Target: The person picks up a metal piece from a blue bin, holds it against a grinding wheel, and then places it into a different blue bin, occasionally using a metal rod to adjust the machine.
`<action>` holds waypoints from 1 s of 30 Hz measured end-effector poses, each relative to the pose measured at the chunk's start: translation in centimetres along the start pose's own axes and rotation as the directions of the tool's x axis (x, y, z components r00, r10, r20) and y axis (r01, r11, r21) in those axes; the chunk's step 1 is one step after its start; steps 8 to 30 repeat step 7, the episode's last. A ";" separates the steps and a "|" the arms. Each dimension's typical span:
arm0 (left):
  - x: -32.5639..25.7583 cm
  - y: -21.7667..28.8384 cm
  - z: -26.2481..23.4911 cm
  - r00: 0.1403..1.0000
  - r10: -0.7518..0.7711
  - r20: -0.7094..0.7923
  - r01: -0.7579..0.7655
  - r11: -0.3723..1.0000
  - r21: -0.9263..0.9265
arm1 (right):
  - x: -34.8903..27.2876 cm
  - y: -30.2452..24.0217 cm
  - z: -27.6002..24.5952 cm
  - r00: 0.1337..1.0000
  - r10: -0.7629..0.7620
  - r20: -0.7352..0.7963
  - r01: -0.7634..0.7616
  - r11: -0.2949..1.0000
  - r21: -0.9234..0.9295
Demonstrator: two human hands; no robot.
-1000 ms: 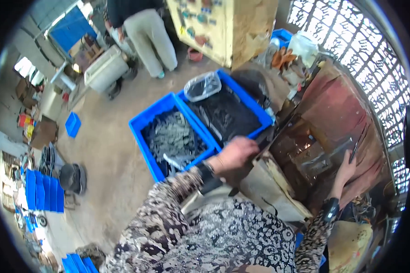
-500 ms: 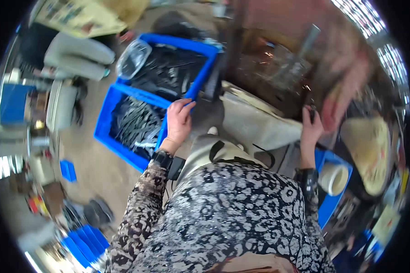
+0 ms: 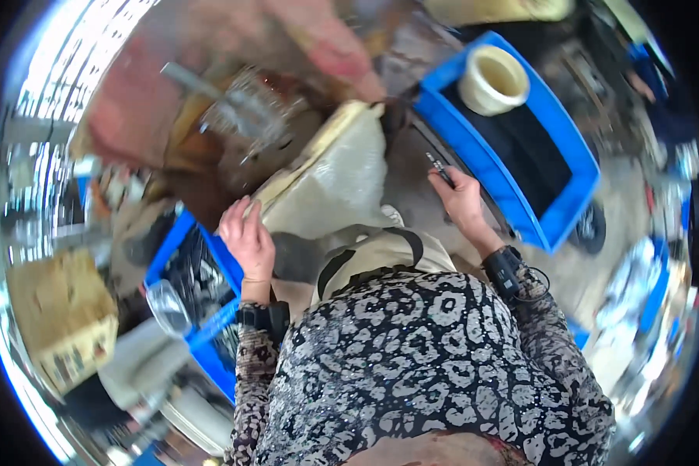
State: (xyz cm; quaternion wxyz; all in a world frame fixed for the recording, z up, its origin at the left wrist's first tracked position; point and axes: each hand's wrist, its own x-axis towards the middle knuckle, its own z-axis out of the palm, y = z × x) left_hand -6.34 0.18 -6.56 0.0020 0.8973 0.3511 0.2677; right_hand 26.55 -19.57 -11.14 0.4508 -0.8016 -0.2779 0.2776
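Note:
My left hand (image 3: 248, 239) is at the near edge of the brown workbench (image 3: 210, 190), its fingers stretched out beside a pale padded sheet (image 3: 342, 182) that hangs over the bench's front. Nothing shows in that hand. In my right hand (image 3: 462, 200) is a short dark tool with a metal tip (image 3: 440, 168), pointing up and away from me. This hand hovers just left of a long blue crate (image 3: 514, 203). A cream pot (image 3: 493, 84) stands at the crate's far end, over a dark bottom.
On the bench a metal rod (image 3: 188, 80) sticks up beside crumpled clear plastic (image 3: 268, 109). Blue bins (image 3: 175, 233) of dark strips stand to the left, with a clear plastic tub (image 3: 168, 307) at their edge. A cardboard box (image 3: 62, 303) lies farther left.
The view has swung to the right. My left hand has let go of the blue bin's rim and is at the bench edge. My right hand has moved from the bench toward the long blue crate.

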 end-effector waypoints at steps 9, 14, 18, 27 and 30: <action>4.1 -1.0 9.8 0.903 -0.072 0.423 0.039 0.996 0.086 | -9.9 8.4 -2.9 0.901 0.258 -0.350 -0.306 0.948 -0.090; 4.1 -1.0 9.8 0.903 -0.072 0.423 0.039 0.996 0.086 | -9.9 8.4 -2.9 0.901 0.258 -0.350 -0.306 0.948 -0.090; 4.1 -1.0 9.8 0.903 -0.072 0.423 0.039 0.996 0.086 | -9.9 8.4 -2.9 0.901 0.258 -0.350 -0.306 0.948 -0.090; 4.1 -1.0 9.8 0.903 -0.072 0.423 0.039 0.996 0.086 | -9.9 8.4 -2.9 0.901 0.258 -0.350 -0.306 0.948 -0.090; 4.1 -1.0 9.8 0.903 -0.072 0.423 0.039 0.996 0.086 | -9.9 8.4 -2.9 0.901 0.258 -0.350 -0.306 0.948 -0.090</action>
